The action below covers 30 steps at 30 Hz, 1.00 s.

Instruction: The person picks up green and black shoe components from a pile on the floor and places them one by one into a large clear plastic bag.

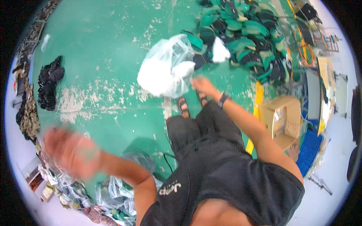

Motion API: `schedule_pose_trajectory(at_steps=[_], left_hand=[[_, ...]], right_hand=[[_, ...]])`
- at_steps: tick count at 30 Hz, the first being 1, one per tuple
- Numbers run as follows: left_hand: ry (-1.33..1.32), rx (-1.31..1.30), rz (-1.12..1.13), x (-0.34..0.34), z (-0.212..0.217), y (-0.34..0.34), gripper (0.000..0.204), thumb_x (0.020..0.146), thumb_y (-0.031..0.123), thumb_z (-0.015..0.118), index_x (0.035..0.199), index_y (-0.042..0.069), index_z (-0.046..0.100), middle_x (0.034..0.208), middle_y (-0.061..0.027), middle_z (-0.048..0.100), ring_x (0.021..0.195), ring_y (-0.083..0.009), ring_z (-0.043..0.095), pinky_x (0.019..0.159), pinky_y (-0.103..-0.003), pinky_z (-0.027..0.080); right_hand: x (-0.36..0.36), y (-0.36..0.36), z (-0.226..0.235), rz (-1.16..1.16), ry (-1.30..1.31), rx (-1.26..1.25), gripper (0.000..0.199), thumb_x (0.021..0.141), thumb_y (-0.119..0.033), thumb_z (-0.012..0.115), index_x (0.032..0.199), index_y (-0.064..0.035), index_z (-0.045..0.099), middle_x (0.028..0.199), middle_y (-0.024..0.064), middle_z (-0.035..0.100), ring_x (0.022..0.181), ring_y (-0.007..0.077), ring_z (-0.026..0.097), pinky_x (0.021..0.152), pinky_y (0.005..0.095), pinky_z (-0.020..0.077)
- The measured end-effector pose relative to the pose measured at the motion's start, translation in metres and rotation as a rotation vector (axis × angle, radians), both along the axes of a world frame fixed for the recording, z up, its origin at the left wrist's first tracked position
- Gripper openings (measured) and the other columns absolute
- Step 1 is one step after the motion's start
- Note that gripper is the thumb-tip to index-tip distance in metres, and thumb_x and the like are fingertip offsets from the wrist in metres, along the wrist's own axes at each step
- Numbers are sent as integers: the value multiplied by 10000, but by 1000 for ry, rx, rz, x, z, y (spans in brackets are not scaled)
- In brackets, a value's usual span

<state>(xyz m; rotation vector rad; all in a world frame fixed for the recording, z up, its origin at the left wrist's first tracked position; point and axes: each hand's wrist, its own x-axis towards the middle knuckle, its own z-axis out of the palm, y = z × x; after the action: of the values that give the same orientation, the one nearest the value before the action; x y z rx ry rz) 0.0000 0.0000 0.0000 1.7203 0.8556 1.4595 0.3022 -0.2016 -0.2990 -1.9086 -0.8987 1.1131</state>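
Scuffed green floor lies beneath a clear bag of white stuff, its right edge apparently pinched by the right hand to steady it; whether the blurred left hand is wide or narrow, I cannot tell. Room runs left to a black bundle; a green-and-black pile bounds the far right

Head-worn fisheye view, steeply downward: wearer's torso close below, green floor farther off.
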Motion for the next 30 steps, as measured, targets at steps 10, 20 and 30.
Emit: schedule_pose_trajectory(at_steps=[10,20,30], left_hand=[[855,-781,198,-82,-678,77,421,858,281,611,1100,-63,586,1068,-151,613,971,-231,585,800,-341,485],[-63,-1106,-12,109,-554,-50,190,904,184,556,913,-5,560,779,-38,558,692,-109,518,631,-250,427],[-282,-822,549,-168,-302,-118,759,927,320,510,1454,77,22,1487,-193,147,1385,-314,142,1106,-482,169]], right_hand=[[-129,-37,-217,120,491,-192,341,820,-373,675,819,-36,631,735,75,621,704,143,582,648,297,461],[-89,95,-228,-179,296,138,540,886,-331,593,1166,81,383,987,114,565,881,153,542,741,299,467],[-143,154,120,387,699,305,99,870,-127,516,867,-53,582,640,-86,428,583,21,379,500,218,331]])
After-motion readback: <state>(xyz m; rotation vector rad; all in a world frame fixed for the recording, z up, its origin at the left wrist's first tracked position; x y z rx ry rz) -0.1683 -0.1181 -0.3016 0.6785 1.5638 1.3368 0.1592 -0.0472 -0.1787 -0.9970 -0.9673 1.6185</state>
